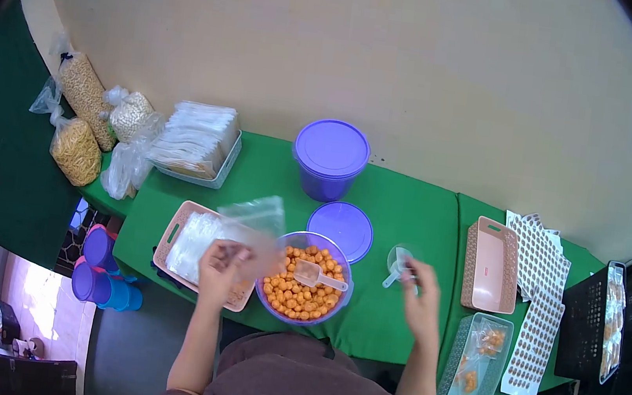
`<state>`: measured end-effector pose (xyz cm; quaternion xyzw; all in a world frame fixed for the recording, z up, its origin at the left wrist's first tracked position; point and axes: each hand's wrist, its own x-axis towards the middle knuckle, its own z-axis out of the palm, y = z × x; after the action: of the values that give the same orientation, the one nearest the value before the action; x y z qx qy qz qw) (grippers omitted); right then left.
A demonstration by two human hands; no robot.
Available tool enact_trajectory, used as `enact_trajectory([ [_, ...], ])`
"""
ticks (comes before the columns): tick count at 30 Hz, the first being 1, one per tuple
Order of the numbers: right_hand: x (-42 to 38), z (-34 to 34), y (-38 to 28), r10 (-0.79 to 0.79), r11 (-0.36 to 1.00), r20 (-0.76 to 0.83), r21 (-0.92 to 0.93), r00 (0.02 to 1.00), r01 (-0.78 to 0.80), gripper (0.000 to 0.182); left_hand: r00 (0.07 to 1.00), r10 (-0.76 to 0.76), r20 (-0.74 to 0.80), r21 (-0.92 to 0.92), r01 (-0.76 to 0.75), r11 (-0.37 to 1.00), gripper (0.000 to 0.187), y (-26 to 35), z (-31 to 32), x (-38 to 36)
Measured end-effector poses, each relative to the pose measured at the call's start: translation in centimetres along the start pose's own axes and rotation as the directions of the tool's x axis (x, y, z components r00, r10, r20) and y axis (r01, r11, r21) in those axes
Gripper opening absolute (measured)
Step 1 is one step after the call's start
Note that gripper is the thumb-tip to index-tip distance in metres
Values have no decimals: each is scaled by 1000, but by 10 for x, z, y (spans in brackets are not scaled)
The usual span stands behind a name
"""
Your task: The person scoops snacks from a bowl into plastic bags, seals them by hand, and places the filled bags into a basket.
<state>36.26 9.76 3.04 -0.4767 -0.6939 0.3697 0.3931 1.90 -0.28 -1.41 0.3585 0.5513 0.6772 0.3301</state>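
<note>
Between the fingers of my left hand (pixel 222 266) is a clear zip bag (pixel 257 218), held up over the pink basket's edge and the bowl. Orange round snack balls (pixel 292 299) fill the purple-rimmed bowl (pixel 260 295) in front of me. A clear scoop (pixel 320 277) lies on top of the balls, handle to the right. Off to the right, my right hand (pixel 422 297) has its thumb and fingers closed at the edge of a small clear plastic cup with a handle (pixel 397 263). Blur partly hides the grip there.
A pink basket (pixel 168 246) of clear bags stands left of the bowl. Behind it are a purple lid (pixel 340 230) and a lidded purple tub (pixel 330 160). At right stand a pink basket (pixel 491 266), a grey basket (pixel 452 372) with filled bags, sticker sheets (pixel 536 335) and a black crate (pixel 589 322).
</note>
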Motion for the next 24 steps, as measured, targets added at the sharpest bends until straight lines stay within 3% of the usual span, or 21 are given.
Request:
enact_trajectory([
  [2, -6, 33, -22, -152, 982, 168, 140, 974, 129, 31, 977, -57, 203, 42, 50, 998, 18, 18, 28, -19],
  [4, -16, 51, -33, -290, 957, 241, 56, 926, 285, 30, 907, -116, 404, 93, 86, 992, 22, 32, 51, -40],
  [5, -23, 56, -34, -293, 956, 245, 59, 924, 287, 30, 910, -115, 399, 93, 84, 992, 22, 42, 64, -48],
  [7, -34, 63, -33, -172, 959, 359, 273, 918, 73, 28, 924, 68, 376, -6, -71, 997, 30, 57, 82, -58],
  [8, -34, 63, -35, -170, 960, 362, 271, 916, 71, 28, 925, 67, 373, -8, -69, 998, 30, 54, 80, -58],
  [10, -33, 64, -39, -272, 957, 368, 198, 889, 210, 22, 943, -177, 281, -29, 192, 981, 31, 46, 73, -57],
  [11, -33, 68, -45, -271, 958, 368, 197, 889, 210, 22, 943, -177, 281, -30, 193, 981, 31, 44, 72, -57],
  [13, -34, 75, -58, -179, 948, 27, 271, 984, 165, 15, 968, -130, 214, -52, 144, 988, 28, 42, 72, -57],
  [17, -41, 77, -41, -144, 915, 23, 385, 989, 124, 14, 980, -141, 142, -9, 144, 990, 22, 39, 68, -59],
  [19, -42, 78, -41, -143, 918, 199, 392, 970, 55, 16, 967, 174, 187, 195, -210, 958, 21, 26, 66, -58],
  [23, -41, 81, -51, -129, 950, 292, 310, 948, 34, 15, 922, 315, 224, 290, -372, 882, 24, 23, 64, -58],
  [24, -41, 86, -42, -56, 927, 310, 368, 949, -66, 14, 910, 329, 253, 310, -398, 863, 27, 26, 63, -59],
])
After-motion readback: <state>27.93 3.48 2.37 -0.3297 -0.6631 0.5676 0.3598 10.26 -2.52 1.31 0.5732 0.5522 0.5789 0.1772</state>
